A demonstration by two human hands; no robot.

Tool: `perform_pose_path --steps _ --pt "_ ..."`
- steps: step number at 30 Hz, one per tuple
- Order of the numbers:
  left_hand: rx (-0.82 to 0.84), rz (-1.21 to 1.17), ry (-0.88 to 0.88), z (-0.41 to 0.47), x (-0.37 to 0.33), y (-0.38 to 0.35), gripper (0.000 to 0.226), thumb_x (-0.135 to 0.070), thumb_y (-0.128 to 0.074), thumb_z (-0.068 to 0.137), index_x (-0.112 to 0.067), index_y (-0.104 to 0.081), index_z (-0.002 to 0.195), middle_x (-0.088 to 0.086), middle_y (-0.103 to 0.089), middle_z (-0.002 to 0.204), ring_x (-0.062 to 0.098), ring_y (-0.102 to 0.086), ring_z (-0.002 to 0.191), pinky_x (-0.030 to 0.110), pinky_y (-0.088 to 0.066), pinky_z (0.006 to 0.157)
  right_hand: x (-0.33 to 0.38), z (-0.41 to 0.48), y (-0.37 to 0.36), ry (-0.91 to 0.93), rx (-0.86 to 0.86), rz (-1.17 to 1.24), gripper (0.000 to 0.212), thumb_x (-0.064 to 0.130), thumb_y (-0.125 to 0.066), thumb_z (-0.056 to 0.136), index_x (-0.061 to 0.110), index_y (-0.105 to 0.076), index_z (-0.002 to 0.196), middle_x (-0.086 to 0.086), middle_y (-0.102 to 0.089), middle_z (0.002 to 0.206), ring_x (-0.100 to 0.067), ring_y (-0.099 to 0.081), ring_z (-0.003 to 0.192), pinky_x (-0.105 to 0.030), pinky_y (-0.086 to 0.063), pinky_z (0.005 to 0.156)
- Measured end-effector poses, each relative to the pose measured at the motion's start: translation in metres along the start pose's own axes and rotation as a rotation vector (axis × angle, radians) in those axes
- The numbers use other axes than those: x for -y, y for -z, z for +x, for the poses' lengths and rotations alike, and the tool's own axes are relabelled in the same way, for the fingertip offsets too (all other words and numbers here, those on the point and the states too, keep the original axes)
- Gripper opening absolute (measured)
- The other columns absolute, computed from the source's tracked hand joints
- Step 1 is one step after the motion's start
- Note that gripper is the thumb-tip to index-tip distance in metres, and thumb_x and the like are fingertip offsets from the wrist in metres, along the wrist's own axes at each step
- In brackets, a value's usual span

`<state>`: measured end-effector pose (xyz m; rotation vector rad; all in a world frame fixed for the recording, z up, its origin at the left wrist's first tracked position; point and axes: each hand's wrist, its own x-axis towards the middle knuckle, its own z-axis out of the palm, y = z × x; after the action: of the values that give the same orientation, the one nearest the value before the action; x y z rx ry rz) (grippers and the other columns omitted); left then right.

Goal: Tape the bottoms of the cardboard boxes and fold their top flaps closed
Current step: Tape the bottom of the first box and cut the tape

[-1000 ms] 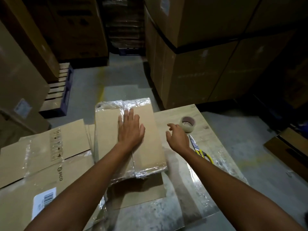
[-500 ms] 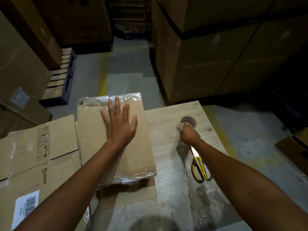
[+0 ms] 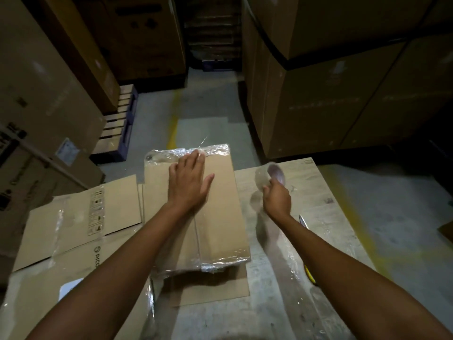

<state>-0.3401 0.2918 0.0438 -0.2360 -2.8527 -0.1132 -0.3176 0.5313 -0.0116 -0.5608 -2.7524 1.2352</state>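
A stack of flattened cardboard boxes (image 3: pixel 220 217) wrapped in clear plastic film lies on the wooden table (image 3: pixel 316 190). My left hand (image 3: pixel 188 185) rests flat on the top of the stack, fingers straight and reaching its far edge. My right hand (image 3: pixel 277 197) grips a roll of clear packing tape (image 3: pixel 274 174), lifted off the table and blurred by motion. The yellow-handled scissors (image 3: pixel 309 273) lie on the table to the right, mostly hidden under my right forearm.
Flattened printed boxes (image 3: pixel 73 229) lie spread out to the left of the stack. Tall stacked cartons (image 3: pixel 331 94) stand behind the table on the right and more on the left (image 3: pixel 36 94). A wooden pallet (image 3: pixel 117 123) sits on the grey floor at back left.
My right hand reached to the tape roll, took hold of it and lifted it off the table. My left hand slid forward along the wrapped stack.
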Motion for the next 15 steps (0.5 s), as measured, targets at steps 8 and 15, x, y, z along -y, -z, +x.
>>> perform_pose_path --steps 8,15 --pt "0.104 -0.029 0.297 -0.042 0.027 0.009 0.105 -0.089 -0.035 0.076 -0.033 0.002 0.157 0.013 0.023 0.162 0.041 0.02 0.148 0.064 0.014 0.107 0.11 -0.066 -0.034 0.337 -0.081 0.118 0.013 0.01 -0.049 0.1 0.009 -0.054 0.113 -0.01 -0.06 0.112 -0.024 -0.059 0.09 -0.037 -0.049 0.075" --pt "0.279 -0.324 0.59 -0.072 0.038 0.033 0.114 -0.087 -0.058 0.066 -0.044 0.0 0.155 0.019 0.018 0.161 0.05 -0.021 0.139 0.058 -0.037 0.102 0.114 -0.089 -0.031 0.408 -0.024 -0.09 0.008 0.007 -0.047 0.098 0.009 -0.05 0.105 -0.014 -0.055 0.118 -0.034 -0.06 0.095 -0.045 -0.051 0.076"
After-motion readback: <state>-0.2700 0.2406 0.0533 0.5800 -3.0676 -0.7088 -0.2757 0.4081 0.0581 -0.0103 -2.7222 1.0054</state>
